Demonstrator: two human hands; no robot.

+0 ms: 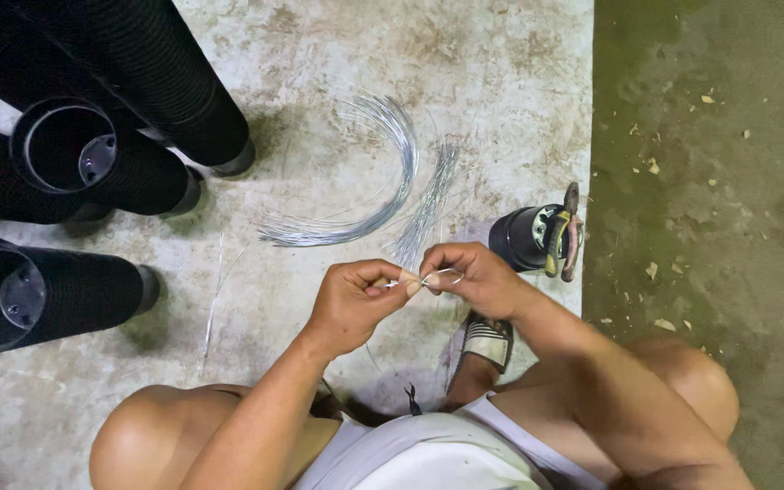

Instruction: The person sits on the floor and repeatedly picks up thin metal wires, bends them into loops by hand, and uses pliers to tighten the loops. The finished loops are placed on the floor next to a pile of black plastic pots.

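bare knees frame the left hand point(353, 301) and right hand point(467, 277), both pinching a thin wire point(436, 277) between fingertips, above the concrete floor point(319, 54); wire bundle point(383, 172) and pliers point(563, 238) lie beyond.

A short piece of thin, silvery wire point(430, 279) is pinched between the fingertips of both hands, held roughly level above the concrete floor. It is bright and slender, slightly bent, with its right end curving into a small loop.
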